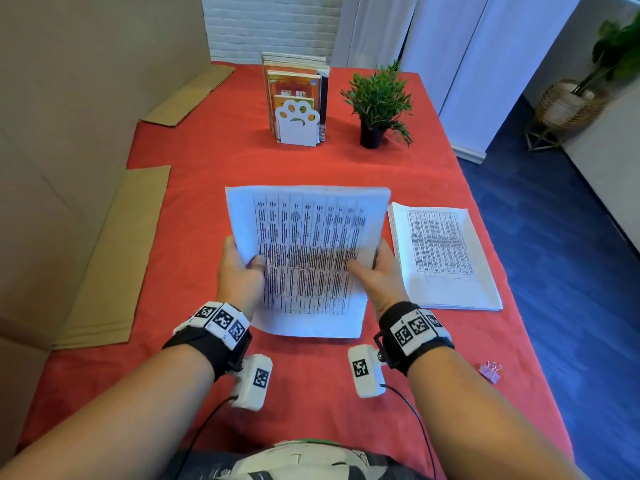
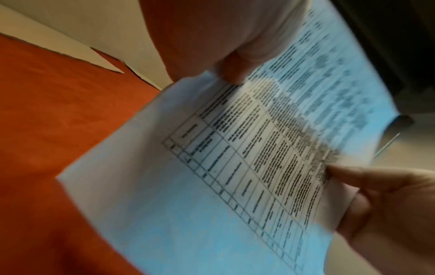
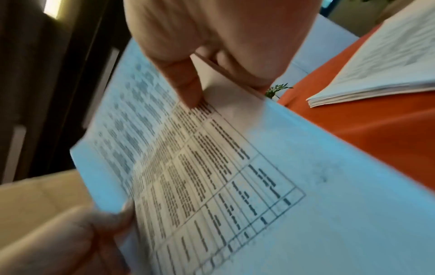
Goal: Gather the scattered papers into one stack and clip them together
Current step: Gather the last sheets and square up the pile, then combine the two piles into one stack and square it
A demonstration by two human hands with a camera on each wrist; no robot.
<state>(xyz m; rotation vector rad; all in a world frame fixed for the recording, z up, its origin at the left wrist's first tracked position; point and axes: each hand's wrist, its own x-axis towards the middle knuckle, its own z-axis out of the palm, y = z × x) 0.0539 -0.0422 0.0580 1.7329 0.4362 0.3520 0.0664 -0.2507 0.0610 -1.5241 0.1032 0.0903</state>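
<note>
Red cloth covers the table [image 1: 214,168], the largest thing in view, with flat cardboard sheets [image 1: 114,258] lying along its left edge. At the far end stand a row of books [image 1: 294,88] behind a white paw-shaped bookend [image 1: 297,124], and just to their right a small potted plant [image 1: 379,102].

Above the middle of the table a bundle of printed papers [image 1: 308,258] is held up off the cloth, its far end tilted upward. The left hand [image 1: 239,271] grips the bundle's left edge, thumb pressed on the printed face and fingers curled behind. The right hand [image 1: 377,275] grips the right edge the same way, thumb on top; the right wrist view shows its fingers wrapped round the sheet edges.

Just beside the right hand, a second stack of papers [image 1: 446,261] lies flat on the cloth, apart from the held bundle.

Smallest, a pink binder clip [image 1: 491,371] sits near the table's right edge, close to the right forearm, untouched.
</note>
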